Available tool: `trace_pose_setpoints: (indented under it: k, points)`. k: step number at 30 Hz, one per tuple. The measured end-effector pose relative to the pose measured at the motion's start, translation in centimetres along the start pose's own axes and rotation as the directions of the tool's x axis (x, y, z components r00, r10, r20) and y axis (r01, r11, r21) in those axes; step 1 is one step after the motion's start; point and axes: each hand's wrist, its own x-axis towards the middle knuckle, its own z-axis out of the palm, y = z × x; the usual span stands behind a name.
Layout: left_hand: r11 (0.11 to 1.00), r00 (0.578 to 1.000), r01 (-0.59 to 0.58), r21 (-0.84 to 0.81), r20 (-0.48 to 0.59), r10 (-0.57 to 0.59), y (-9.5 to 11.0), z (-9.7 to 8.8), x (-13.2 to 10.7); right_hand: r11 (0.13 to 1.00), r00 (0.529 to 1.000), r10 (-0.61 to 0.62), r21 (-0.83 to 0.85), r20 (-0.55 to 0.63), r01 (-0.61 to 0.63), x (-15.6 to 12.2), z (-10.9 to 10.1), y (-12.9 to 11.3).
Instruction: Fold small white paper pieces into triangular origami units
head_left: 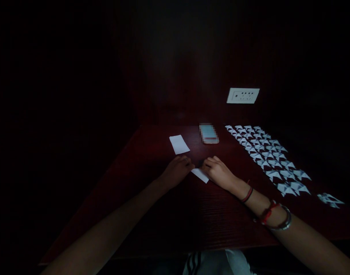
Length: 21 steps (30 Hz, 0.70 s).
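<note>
Head view: white paper (pixel 200 176) lies on the dark red table (pixel 146 152), between both hands. Left hand (pixel 179 170): fingers curled at its left end. Right hand (pixel 217 172): fingers curled over its right edge. Cannot tell whether either pinches. White rectangular sheet (pixel 179 144) beyond left hand; folded shapes (pixel 286 188) rowed at right.

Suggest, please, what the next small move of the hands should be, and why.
Probably press a crease along the small white piece of paper: the left hand and the right hand are at its opposite ends, and angular white folded-paper pieces lie in rows to the right.
</note>
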Motion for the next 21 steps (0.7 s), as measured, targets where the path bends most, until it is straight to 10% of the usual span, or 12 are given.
trace_pose_setpoints:
  k: [21]
  points:
    - [0.988, 0.994, 0.061, -0.144, 0.098, -0.047, 0.1, -0.8, -2.0, 0.998, 0.995, -0.058, 0.038, 0.087, 0.055, 0.2, -0.8, 0.3]
